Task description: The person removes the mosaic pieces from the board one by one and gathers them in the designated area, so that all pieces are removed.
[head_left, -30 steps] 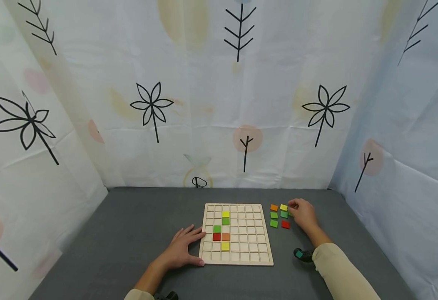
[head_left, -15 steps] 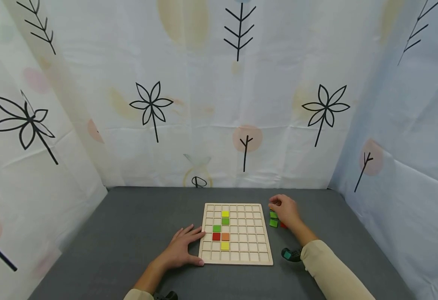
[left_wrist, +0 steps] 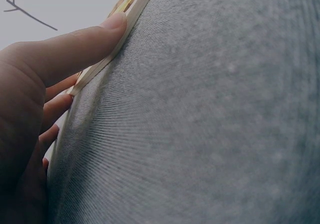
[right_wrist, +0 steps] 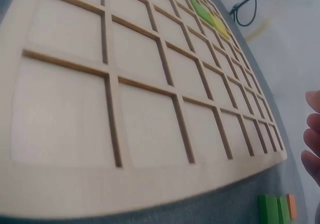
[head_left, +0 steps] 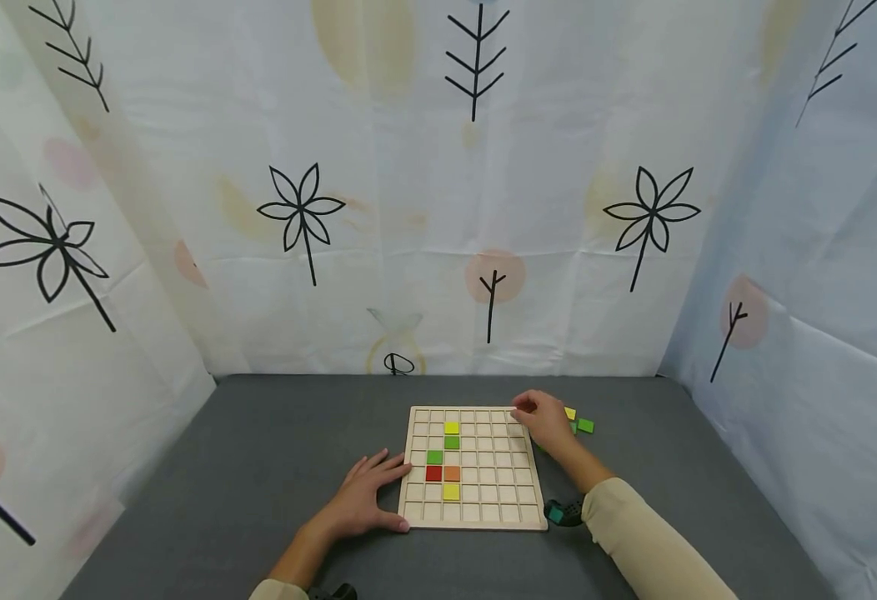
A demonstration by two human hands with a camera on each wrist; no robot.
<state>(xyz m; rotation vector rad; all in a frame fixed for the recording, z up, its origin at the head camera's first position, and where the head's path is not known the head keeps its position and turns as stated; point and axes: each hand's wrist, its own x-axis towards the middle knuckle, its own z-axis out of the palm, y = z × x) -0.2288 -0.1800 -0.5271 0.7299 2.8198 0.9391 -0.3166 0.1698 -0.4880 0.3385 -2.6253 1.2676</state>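
The pale wooden grid board [head_left: 494,469] lies on the dark table, with yellow, green, red and orange square tiles in some cells of its left half. My left hand [head_left: 367,497] is spread along its left side; thumb and fingers touch the edge, as the left wrist view also shows. My right hand [head_left: 547,421] is over the board's far right corner, thumb and fingers bent together; I cannot tell whether a tile is between them. In the right wrist view only its fingertips [right_wrist: 312,136] show, at the right edge.
Right of the board lie loose tiles, among them a yellow tile [head_left: 570,413] and a green tile [head_left: 585,426]; others are hidden by the right hand. An orange tile [right_wrist: 292,206] shows in the right wrist view. Patterned cloth walls [head_left: 408,208] enclose the table.
My right hand has moved left from the loose tiles to the board's far right corner, uncovering the yellow tile and a green tile. The left hand has stayed in place.
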